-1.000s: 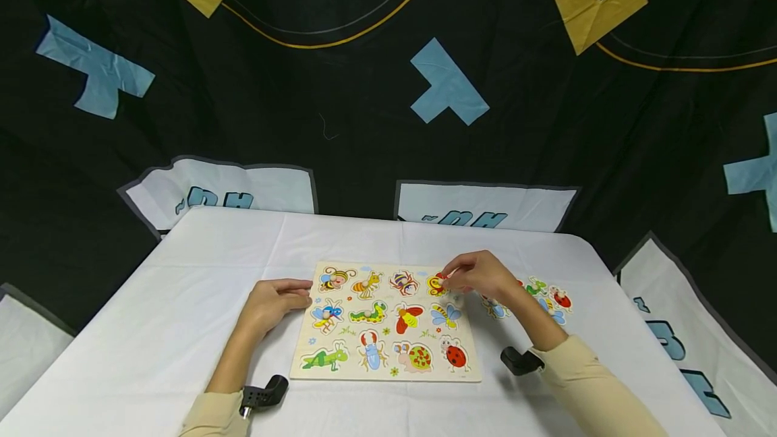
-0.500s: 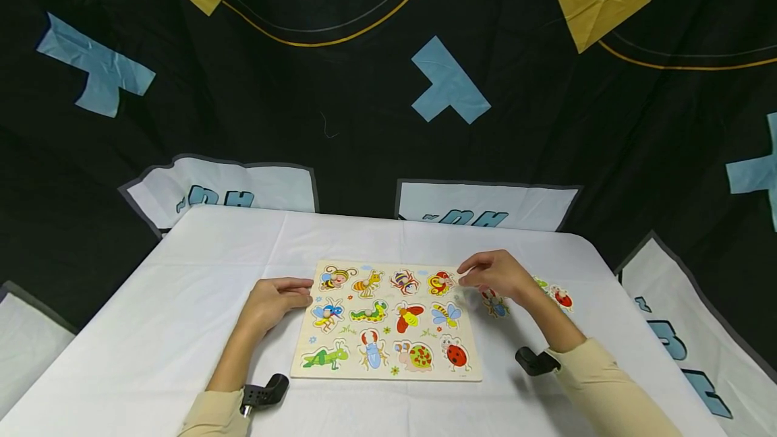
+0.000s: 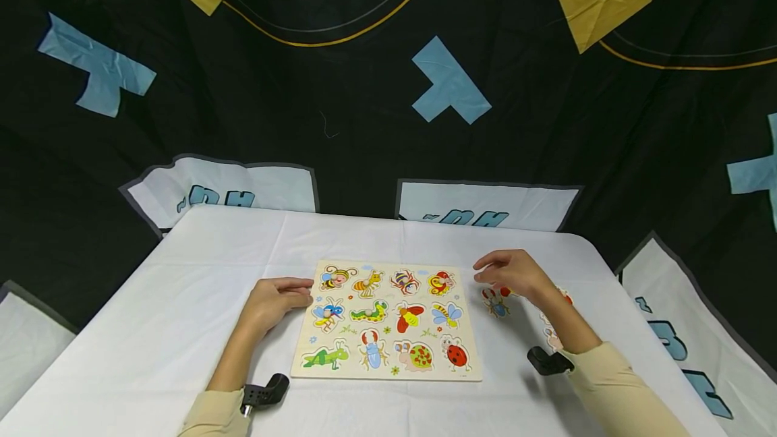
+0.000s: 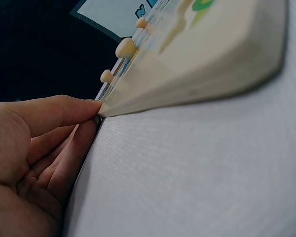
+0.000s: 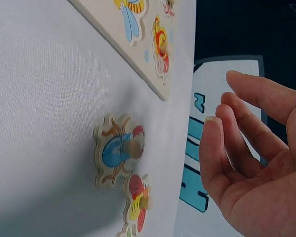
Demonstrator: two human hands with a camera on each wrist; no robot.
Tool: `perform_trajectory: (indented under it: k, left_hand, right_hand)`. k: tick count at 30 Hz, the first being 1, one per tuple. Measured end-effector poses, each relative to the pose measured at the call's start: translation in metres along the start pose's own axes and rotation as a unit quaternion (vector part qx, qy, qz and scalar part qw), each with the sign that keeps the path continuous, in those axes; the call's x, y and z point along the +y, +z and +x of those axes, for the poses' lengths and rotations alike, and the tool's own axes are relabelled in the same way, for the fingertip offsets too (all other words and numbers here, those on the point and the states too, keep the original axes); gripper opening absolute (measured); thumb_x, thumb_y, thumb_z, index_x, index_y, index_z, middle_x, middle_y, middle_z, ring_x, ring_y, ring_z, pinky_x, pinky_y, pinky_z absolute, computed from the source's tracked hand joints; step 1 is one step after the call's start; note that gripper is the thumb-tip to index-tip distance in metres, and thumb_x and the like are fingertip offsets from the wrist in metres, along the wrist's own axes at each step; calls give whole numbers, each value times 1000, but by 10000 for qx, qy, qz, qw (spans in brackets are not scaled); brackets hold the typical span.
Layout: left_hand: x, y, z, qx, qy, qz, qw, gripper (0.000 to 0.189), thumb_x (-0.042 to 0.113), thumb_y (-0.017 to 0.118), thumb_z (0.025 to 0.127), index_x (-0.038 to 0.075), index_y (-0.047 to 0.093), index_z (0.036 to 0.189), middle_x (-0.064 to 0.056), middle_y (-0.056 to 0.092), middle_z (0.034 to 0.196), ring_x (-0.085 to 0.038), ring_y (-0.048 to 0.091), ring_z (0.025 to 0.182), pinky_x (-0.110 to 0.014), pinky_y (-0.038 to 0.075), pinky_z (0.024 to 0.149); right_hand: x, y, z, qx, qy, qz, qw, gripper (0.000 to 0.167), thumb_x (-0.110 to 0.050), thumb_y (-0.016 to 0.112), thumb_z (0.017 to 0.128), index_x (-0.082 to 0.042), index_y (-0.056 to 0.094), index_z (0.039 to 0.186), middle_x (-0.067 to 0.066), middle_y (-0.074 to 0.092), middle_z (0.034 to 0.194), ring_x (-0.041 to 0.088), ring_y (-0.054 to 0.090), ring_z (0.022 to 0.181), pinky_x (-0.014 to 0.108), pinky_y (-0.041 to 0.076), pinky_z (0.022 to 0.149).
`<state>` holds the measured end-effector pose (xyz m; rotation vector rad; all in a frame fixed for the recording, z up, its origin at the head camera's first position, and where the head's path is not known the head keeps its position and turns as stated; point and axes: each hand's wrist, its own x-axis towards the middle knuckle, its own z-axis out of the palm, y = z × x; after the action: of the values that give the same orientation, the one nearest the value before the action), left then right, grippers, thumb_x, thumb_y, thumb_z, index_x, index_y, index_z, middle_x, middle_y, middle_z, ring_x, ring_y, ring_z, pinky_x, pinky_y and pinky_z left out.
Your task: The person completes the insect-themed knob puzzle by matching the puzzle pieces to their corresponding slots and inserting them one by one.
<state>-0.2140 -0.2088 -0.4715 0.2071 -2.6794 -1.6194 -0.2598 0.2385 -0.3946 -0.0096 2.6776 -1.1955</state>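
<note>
A wooden insect puzzle board (image 3: 388, 326) lies flat on the white table, its top row holding pieces with knobs. At the board's left edge is my left hand (image 3: 274, 305); in the left wrist view its thumb and finger tips pinch the edge (image 4: 187, 98). My right hand (image 3: 510, 272) hovers right of the board, fingers apart and loosely bent, holding nothing. Under it lie a blue stag beetle piece (image 5: 112, 152) and a red-winged yellow insect piece (image 5: 136, 202), both with knobs. More loose pieces sit partly hidden behind the right forearm.
A white cloth covers the table (image 3: 212, 241). Part of a loose piece (image 3: 551, 334) and a red bit of another (image 3: 566, 295) show beside the right forearm. Behind the table hangs a black backdrop (image 3: 340, 120) with blue and yellow shapes.
My right hand has let go of the red-and-yellow insect piece at the board's top right and moved right, over the loose pieces. The left hand has stayed at the board's edge.
</note>
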Motion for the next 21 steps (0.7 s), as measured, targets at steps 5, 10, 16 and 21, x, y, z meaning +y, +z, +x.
perform_trajectory:
  k: [5, 10, 16, 21]
  left_hand:
    - [1, -1, -1, -30, 34, -124, 9999, 38, 16, 82, 83, 6, 75, 119, -6, 79, 102, -5, 70, 90, -20, 46, 85]
    - [1, -1, -1, -50, 43, -208, 9998, 38, 15, 82, 83, 4, 75, 119, -7, 79, 102, -4, 70, 88, -17, 46, 82]
    - [1, -1, -1, -87, 36, -308, 9995, 39, 12, 82, 83, 2, 74, 120, -8, 79, 99, -4, 71, 85, -17, 48, 79]
    - [1, -1, 0, -95, 49, -324, 9994, 40, 12, 82, 83, 2, 74, 120, -8, 79, 100, -4, 71, 85, -17, 48, 79]
  right_hand:
    - [4, -5, -1, 21, 52, 4, 10000, 39, -27, 77, 88, -7, 72, 121, 6, 74, 100, 29, 65, 92, 42, 54, 82]
    - [6, -10, 0, 105, 76, 75, 9999, 40, -28, 78, 88, -6, 72, 121, 7, 75, 103, 28, 65, 90, 42, 55, 84]
    - [11, -16, 1, 103, -44, 224, 9997, 39, -26, 76, 90, -3, 71, 121, 11, 75, 110, 33, 67, 97, 43, 55, 87]
    - [15, -19, 2, 133, 18, 377, 9992, 40, -26, 76, 91, -3, 70, 123, 12, 73, 117, 34, 66, 103, 47, 54, 93]
